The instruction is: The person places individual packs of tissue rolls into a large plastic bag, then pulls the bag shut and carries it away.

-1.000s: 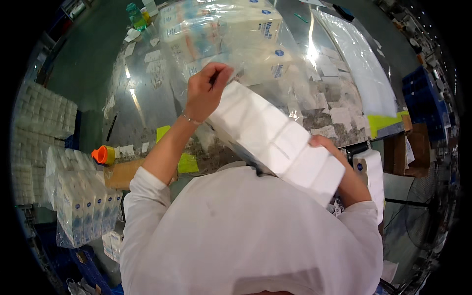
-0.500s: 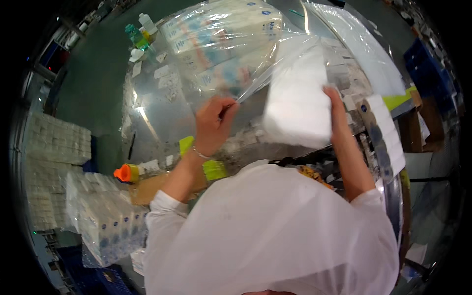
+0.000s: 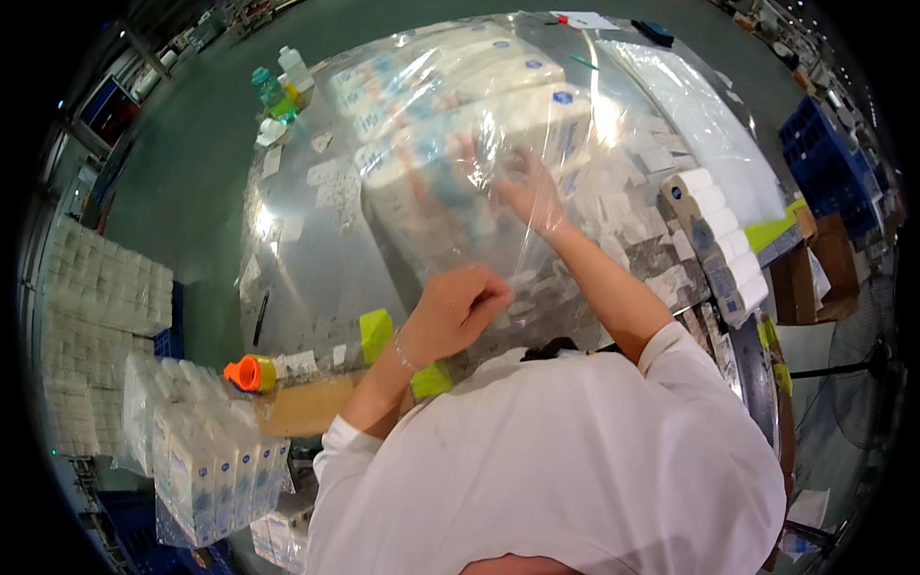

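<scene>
A large clear plastic bag (image 3: 522,251) lies across the table with several white tissue packs (image 3: 422,177) inside, printed in pale blue and pink. My left hand (image 3: 452,311) is closed at the near, open end of the bag, its fingers curled and pinching the film. Reaching under the film, my right hand (image 3: 533,196) is inside the bag with its fingers apart, by the near side of the packs. Glare and creases in the plastic partly hide its fingertips.
A row of wrapped white rolls (image 3: 717,247) stands at the table's right edge, near a stack of flat clear bags (image 3: 704,125). At the left are an orange tape dispenser (image 3: 251,373), a black pen (image 3: 261,319) and bottles (image 3: 276,94). Wrapped packs (image 3: 216,460) stand lower left.
The white pack that was beside my right hand has gone into the bag with the others. My right hand has moved forward and left into the bag; my left hand has come nearer to me.
</scene>
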Demonstrator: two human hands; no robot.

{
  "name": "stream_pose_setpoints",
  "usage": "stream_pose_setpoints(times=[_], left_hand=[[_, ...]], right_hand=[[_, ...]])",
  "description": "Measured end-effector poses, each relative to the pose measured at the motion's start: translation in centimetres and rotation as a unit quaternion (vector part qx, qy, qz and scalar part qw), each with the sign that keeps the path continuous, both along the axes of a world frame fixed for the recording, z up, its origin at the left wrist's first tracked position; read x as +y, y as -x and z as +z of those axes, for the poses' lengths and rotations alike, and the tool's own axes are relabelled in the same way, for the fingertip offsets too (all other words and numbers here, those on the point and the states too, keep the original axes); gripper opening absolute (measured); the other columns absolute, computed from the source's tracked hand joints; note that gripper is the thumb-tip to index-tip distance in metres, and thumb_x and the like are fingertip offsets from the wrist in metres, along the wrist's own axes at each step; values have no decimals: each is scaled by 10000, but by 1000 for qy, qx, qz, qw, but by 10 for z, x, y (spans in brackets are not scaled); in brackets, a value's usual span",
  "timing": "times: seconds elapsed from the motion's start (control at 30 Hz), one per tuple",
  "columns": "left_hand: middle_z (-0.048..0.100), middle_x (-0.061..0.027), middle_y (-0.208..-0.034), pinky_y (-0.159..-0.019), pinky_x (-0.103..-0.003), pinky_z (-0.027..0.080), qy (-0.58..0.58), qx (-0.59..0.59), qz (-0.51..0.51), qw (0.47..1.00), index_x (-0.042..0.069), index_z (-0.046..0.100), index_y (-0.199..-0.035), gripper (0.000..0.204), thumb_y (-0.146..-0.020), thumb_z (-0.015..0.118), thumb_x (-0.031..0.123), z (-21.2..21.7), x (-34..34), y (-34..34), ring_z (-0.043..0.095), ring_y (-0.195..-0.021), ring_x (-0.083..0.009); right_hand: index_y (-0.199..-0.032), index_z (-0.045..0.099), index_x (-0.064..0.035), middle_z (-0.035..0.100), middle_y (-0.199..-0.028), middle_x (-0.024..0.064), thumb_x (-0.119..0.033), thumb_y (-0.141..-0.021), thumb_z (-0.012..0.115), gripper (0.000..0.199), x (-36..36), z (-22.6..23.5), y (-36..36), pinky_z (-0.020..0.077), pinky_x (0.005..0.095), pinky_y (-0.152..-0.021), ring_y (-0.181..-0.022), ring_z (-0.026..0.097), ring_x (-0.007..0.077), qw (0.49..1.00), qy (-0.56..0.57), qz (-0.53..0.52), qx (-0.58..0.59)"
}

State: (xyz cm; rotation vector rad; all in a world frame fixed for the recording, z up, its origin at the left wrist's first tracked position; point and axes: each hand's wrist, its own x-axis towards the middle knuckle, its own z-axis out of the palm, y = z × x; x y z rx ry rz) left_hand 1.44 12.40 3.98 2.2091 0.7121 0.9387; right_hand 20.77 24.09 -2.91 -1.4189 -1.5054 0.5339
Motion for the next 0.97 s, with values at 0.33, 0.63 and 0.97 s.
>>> stream_pose_setpoints(times=[0.33,0.63,0.97], left_hand=[[549,-135,-869,-724,-345,435,-11,37,406,913,1,484,-1034,434,-715,676,225,-65,35,44,535,-780,-252],[552,-264,-1005,-738,-433,453,94,172,542,817,-80,342,-1170,888,-592,733,469,-108,120,18,549,-892,-399],[568,-264,-980,-707,-440,470,81,310,538,779,-53,216,-1270,1037,-594,669,590,-108,112,31,589,-814,-387]], right_hand=[[-1271,238,61,408,-1202,215,-392,-523,768,1023,24,-38,-204,335,405,-935,-1110,411,358,923,60,-342,-165],[-1190,431,-30,492,-1177,155,-385,-673,646,663,152,-170,-193,398,373,-876,-1077,482,288,970,159,102,-154],[-1088,580,-104,556,-1088,132,-264,-825,496,319,156,-104,-136,435,359,-837,-1011,525,227,872,-127,165,-443]])
